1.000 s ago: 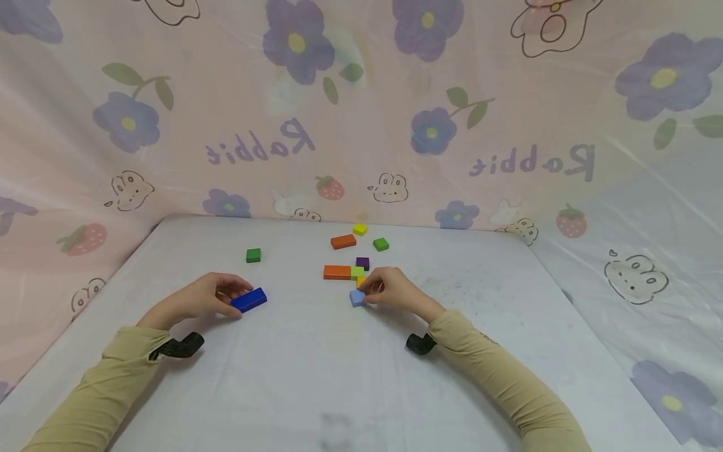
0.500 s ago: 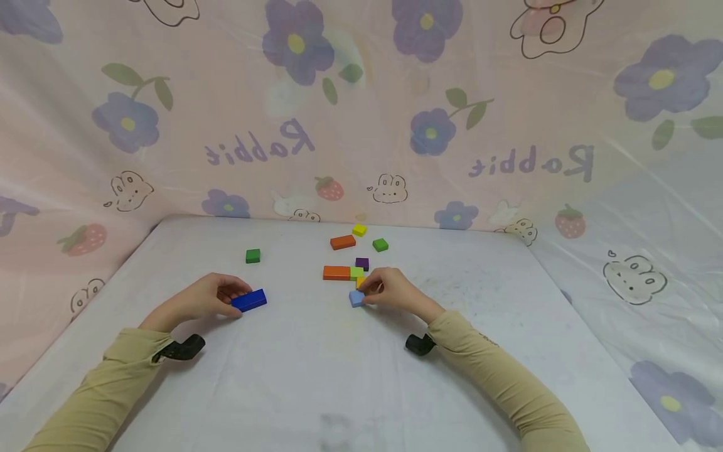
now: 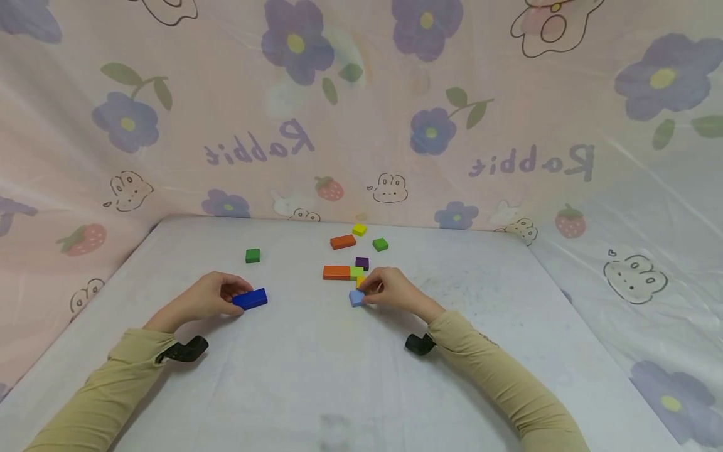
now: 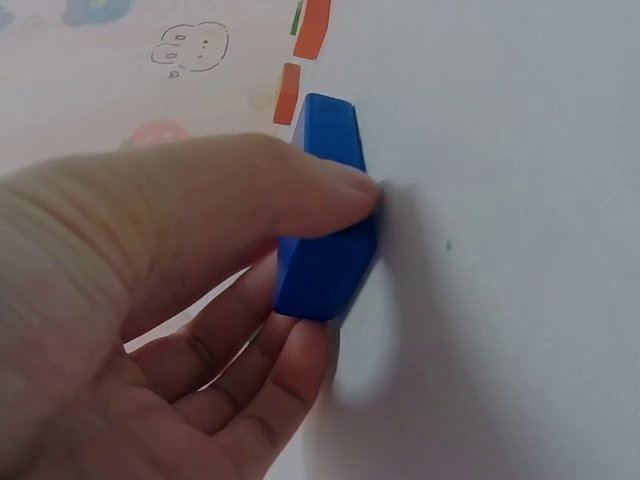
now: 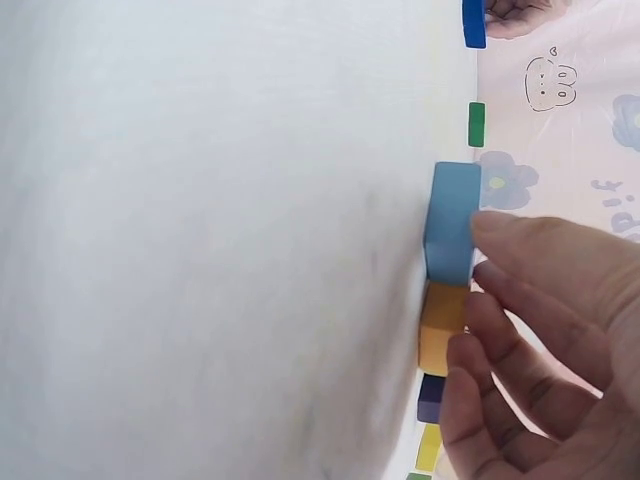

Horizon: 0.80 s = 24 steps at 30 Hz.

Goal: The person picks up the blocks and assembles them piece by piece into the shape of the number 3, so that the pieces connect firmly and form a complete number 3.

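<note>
My left hand point(image 3: 209, 296) pinches a dark blue rectangular block point(image 3: 250, 299) at the left of the table. In the left wrist view the thumb lies across the dark blue block point(image 4: 335, 262), with fingertips at its lower end. My right hand point(image 3: 398, 290) holds a light blue block point(image 3: 356, 299) between thumb and fingers. That block adjoins an amber block point(image 5: 443, 328), which the fingers partly cover. A lime green block point(image 3: 356, 272) and a long orange block point(image 3: 336, 273) lie end to end behind it, with a purple block point(image 3: 363, 263) just beyond.
Farther back lie another orange block point(image 3: 342, 242), a yellow block point(image 3: 359, 230) and a green block point(image 3: 381, 244). A darker green block point(image 3: 253, 255) lies alone at the left. The white table point(image 3: 316, 376) meets a patterned curtain point(image 3: 361, 125) at its far edge.
My left hand has shifted slightly to the right with the dark blue block. The right hand and the light blue block have stayed in place.
</note>
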{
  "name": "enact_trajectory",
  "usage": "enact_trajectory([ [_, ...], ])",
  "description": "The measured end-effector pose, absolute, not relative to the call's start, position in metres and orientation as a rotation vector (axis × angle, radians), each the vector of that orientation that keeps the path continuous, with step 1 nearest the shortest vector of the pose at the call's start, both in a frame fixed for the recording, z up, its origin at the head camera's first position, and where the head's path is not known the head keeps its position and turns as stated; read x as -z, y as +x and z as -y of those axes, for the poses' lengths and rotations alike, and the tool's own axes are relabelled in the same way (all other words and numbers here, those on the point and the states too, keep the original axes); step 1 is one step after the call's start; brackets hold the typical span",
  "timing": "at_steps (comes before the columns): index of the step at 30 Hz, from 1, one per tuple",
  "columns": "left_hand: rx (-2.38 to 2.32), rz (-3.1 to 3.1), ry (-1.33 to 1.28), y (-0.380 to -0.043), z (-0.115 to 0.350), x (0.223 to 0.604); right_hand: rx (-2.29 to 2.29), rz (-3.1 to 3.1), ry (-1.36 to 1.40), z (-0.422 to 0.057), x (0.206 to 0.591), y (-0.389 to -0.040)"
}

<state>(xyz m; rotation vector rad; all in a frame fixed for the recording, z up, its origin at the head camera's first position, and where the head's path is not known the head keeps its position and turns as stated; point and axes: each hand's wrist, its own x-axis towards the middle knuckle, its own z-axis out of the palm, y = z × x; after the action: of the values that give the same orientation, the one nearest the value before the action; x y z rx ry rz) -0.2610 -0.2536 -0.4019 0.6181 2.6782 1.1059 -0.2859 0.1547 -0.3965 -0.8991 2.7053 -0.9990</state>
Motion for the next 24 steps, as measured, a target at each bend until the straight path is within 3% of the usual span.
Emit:
enact_trajectory([
  [10, -1.168, -2.653, 0.690, -0.270, 0.234, 0.402, 0.990, -2.716, -0.871, -0.154, 0.396, -0.286],
  [24, -1.217, -2.499, 0.850, -0.283, 0.171, 0.398, 1.014, -2.709, -0.907, -0.154, 0.396, -0.287],
])
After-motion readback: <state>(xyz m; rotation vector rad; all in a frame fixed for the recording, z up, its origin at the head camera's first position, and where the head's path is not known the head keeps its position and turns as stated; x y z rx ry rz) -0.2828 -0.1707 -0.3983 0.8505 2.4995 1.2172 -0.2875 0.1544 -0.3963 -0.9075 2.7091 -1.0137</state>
